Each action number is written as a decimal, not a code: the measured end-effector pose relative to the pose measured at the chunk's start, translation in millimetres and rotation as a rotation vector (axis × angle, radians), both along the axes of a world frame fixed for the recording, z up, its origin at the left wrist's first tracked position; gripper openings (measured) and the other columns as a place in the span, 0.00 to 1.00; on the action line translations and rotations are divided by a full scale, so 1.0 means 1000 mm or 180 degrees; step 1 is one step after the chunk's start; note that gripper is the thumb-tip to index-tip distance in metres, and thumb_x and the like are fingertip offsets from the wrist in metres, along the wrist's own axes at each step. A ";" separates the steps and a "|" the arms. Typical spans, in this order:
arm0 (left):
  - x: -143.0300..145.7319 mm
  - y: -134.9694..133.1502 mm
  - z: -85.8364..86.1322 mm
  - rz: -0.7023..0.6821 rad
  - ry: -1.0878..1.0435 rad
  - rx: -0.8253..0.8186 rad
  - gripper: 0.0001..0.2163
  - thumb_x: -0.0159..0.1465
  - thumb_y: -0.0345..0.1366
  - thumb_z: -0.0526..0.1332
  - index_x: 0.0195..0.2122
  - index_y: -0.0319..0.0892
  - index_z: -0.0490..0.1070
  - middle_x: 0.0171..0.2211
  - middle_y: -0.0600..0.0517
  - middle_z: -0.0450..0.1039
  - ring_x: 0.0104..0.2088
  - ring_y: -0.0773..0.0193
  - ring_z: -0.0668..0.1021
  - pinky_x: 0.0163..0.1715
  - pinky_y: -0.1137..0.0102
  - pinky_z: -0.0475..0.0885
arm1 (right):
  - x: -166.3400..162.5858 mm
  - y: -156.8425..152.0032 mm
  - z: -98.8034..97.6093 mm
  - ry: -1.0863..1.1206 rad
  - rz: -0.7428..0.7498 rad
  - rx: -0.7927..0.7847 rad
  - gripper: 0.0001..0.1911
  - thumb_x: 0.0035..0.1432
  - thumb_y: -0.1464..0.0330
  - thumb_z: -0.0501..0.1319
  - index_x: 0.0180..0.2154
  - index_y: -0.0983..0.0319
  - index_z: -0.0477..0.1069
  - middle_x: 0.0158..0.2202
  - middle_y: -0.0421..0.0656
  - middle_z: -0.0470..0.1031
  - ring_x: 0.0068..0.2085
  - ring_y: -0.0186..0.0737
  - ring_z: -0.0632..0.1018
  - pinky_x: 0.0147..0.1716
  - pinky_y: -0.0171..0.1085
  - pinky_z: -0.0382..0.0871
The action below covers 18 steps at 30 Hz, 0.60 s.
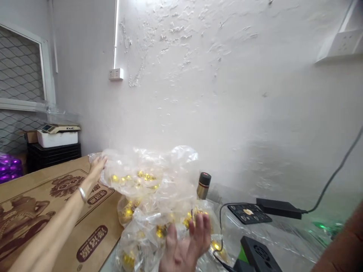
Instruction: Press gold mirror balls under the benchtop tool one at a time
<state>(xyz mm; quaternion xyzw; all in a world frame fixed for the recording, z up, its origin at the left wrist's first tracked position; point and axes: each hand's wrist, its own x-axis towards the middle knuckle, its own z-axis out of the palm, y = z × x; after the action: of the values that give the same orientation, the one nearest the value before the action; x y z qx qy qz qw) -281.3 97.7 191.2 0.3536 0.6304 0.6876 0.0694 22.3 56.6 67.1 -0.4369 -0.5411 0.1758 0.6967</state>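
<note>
A large clear plastic bag (159, 181) full of small gold-wrapped pieces lies crumpled on the table against the white wall. My left hand (98, 168), with a silver bracelet on the wrist, reaches out and grips the bag's far left edge. My right hand (187, 245) is low in the frame, palm up with fingers spread, pressed against the near side of the bag. A small gold bottle with a dark cap (203, 186) stands upright just behind the bag.
A printed brown cardboard box (42, 211) lies flat at the left. Behind it a white scale sits on black crates (55, 151). At the right are a black keypad device (249, 213), a power adapter (279, 207) with cable, and another black box (259, 257).
</note>
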 end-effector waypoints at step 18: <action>0.103 -0.004 0.106 -0.1781 -0.0934 0.1652 0.03 0.55 0.38 0.69 0.26 0.47 0.79 0.31 0.52 0.86 0.41 0.51 0.86 0.45 0.58 0.83 | -0.020 0.266 0.185 -0.1160 0.0636 -0.0731 0.28 0.69 0.57 0.68 0.64 0.63 0.70 0.67 0.55 0.72 0.65 0.54 0.76 0.64 0.58 0.71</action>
<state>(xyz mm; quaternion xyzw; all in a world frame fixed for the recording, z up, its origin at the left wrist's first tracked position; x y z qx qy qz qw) -178.4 93.7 297.2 0.4154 0.2988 0.8216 0.2514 2.3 322.1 252.0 -0.4821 -0.6750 0.2225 0.5123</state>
